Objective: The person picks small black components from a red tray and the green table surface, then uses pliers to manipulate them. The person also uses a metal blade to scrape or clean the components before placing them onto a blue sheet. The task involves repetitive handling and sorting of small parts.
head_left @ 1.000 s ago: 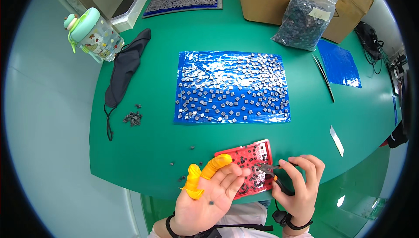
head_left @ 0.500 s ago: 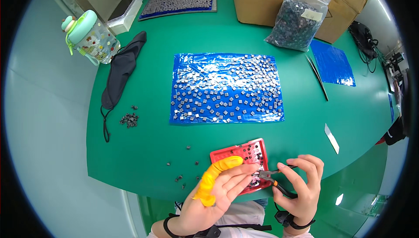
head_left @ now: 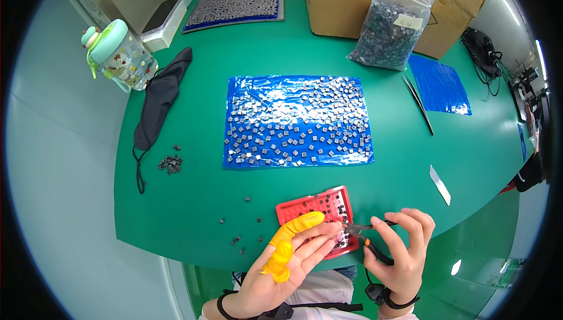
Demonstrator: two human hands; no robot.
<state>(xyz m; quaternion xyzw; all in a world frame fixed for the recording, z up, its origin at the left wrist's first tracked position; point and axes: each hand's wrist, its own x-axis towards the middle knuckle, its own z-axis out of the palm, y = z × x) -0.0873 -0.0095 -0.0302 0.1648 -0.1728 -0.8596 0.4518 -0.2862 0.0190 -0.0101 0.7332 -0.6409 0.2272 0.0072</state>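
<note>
My left hand [head_left: 296, 258] is palm up over the red tray [head_left: 287, 207], fingers stretched out, with yellow finger covers on two digits. Its fingertips meet the jaws of the pliers [head_left: 359, 235]; whether a small piece lies between them is too small to tell. My right hand [head_left: 404, 255] grips the pliers by their dark handles, which have an orange band. Inside the tray are rows of round holes and several small dark pieces, partly hidden behind my left hand.
Many small grey squares cover a blue sheet [head_left: 246, 160] mid-table. Loose dark pieces [head_left: 170, 164] lie at left, near a black pouch [head_left: 159, 100] and bottle [head_left: 124, 56]. Tweezers [head_left: 419, 106], a blade [head_left: 440, 185], a filled bag [head_left: 387, 32] and carton [head_left: 334, 6] are at right.
The whole view has shifted slightly left. The plier jaws have moved a little up against my left fingertips. Both hands otherwise keep nearly the same pose.
</note>
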